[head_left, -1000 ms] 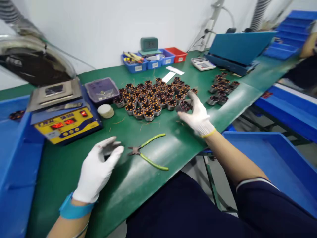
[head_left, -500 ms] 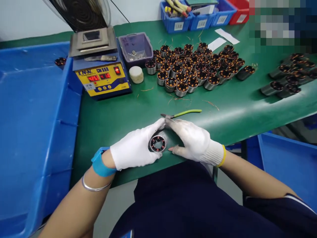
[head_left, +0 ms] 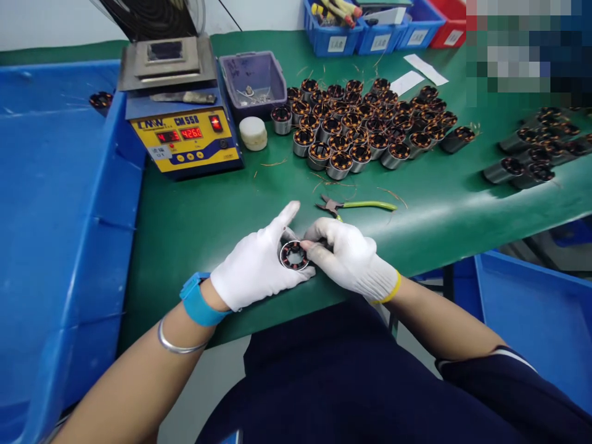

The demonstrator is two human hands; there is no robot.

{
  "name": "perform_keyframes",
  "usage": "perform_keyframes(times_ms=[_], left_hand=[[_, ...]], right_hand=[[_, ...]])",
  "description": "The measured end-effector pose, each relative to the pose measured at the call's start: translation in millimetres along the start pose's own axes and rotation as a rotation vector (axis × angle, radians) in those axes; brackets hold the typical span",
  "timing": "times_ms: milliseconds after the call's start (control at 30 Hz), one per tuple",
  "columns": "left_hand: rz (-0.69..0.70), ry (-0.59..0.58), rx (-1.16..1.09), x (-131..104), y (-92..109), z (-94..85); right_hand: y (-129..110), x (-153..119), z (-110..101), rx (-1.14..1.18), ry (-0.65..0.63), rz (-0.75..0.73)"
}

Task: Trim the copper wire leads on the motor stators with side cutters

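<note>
A motor stator [head_left: 282,254], a metal ring with dark slots and copper-coloured windings inside, stands on the green table near its front edge. My left hand [head_left: 261,265], in a white glove, is wrapped round its left side, thumb raised. At its right rim my right hand [head_left: 349,254], also gloved but with bare fingertips, pinches thumb and forefinger together. Whatever sits in that pinch is too small to make out. Just beyond my hands lie cutting pliers [head_left: 365,205] with green handles, jaws apart.
Many wound stators [head_left: 340,163] stand grouped mid-table, with another group [head_left: 502,169] at right. A yellow-blue solder pot [head_left: 185,139] stands at left, beside a purple bin [head_left: 254,111] and a white round block [head_left: 253,134]. A blue tray [head_left: 46,216] lies far left.
My right hand has closed from a spread shape into a pinch at the stator's rim. My left thumb has lifted away from the right fingers. The pliers show more fully.
</note>
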State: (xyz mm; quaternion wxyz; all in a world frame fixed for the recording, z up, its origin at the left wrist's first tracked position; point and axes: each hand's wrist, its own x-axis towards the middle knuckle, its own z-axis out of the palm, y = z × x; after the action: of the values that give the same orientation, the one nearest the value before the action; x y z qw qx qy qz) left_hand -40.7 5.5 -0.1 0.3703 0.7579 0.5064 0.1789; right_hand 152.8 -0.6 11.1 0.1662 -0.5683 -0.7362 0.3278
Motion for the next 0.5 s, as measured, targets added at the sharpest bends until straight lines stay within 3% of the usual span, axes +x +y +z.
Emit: perform_keyframes(times_ms=[300,433,500], left_hand=[[0.014,0.004,-0.005,1.9,-4.6,1.2],[-0.006,-0.014,-0.01,1.2,-2.9,-1.2],[-0.031,-0.026,-0.022,1.0,-2.1,-1.8]], right_hand=[[5.1,-0.2,3.8,-0.407,0.011,0.037],[2.5,-6.4,-11.9,-0.55,-0.126,0.082],[1.8,-8.8,-24.2,-0.504,-0.175,0.106]])
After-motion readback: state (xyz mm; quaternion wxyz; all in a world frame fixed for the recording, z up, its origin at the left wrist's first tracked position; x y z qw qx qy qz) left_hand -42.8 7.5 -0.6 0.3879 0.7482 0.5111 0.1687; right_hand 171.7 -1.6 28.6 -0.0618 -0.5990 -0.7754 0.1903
